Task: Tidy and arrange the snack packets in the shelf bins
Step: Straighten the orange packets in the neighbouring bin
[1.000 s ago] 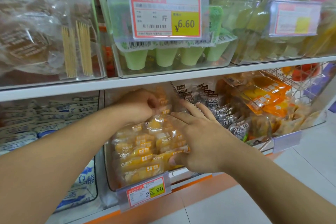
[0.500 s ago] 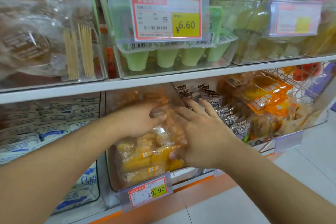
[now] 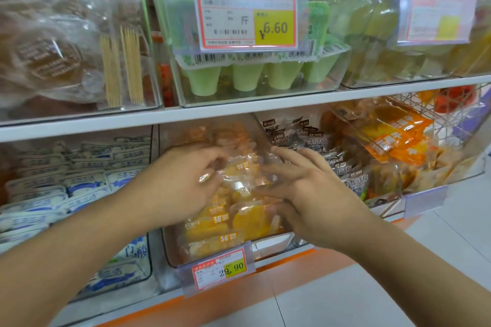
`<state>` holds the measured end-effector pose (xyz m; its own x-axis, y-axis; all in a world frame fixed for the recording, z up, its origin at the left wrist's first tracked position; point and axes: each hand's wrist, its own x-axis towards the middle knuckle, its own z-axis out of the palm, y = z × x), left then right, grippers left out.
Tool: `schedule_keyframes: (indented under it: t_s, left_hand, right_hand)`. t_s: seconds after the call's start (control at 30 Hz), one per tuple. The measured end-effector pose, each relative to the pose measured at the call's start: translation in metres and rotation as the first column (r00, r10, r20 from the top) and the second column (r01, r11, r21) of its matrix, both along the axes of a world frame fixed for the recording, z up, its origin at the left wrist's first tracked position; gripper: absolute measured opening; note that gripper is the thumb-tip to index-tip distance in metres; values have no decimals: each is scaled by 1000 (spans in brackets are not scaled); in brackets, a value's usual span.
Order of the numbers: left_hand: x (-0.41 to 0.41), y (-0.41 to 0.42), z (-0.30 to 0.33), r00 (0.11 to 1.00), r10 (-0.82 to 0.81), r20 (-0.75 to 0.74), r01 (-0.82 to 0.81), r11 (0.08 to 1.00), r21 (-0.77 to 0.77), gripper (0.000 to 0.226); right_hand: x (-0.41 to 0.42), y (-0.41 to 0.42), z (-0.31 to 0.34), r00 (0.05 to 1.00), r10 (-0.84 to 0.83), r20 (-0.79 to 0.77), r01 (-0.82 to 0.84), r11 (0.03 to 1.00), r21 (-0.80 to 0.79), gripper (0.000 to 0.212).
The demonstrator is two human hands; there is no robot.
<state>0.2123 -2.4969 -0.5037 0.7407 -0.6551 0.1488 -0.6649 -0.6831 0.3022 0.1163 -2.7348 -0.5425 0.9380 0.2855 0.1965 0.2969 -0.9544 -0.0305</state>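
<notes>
Snack packets (image 3: 240,218), clear-wrapped, orange-yellow, piled in bin (image 3: 170,252)

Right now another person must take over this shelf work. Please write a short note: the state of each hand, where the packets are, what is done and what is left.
Left hand: fingers curled at a clear packet on top of the pile; blurred, so the grip is uncertain.
Right hand: open, fingers spread against the same packet from the right.
Things: yellow snack packets heaped in the middle bin on the lower shelf, above the 29.90 price tag.
Done: packets are inside the bin.
Left: the pile looks uneven; straighten it, then check the neighbouring bins.
</notes>
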Motion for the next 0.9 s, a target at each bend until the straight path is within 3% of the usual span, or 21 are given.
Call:
schedule_keyframes:
  t_s: [0.1,0.23,0.4,0.57,0.7,0.9]
  left_hand:
    - [-20,33,-8,999,-15,28,13,994,105,45]
    - [-37,60,-18,999,29,33,-34,985,169,72]
    - [-44,66,-23,998,51,42,-58,980,189,82]
    - [-42,78,-22,991,132,1,-131,989,68,85]
    - [-42,87,-26,987,133,-88,-130,991,35,83]
    - [-36,92,-33,992,68,-107,-69,998,-2,84]
  right_hand:
    - [-3,7,10,999,-33,-12,32,994,-103,48]
    - [-12,25,13,996,14,-84,-16,1000,-24,62]
    - [-11,40,22,980,3,-198,-9,999,-33,64]
    - [29,63,31,988,-18,-155,55,970,237,40]
    - [66,76,19,966,-33,-255,104,957,270,35]
    - [83,90,17,951,-46,-304,153,930,335,16]
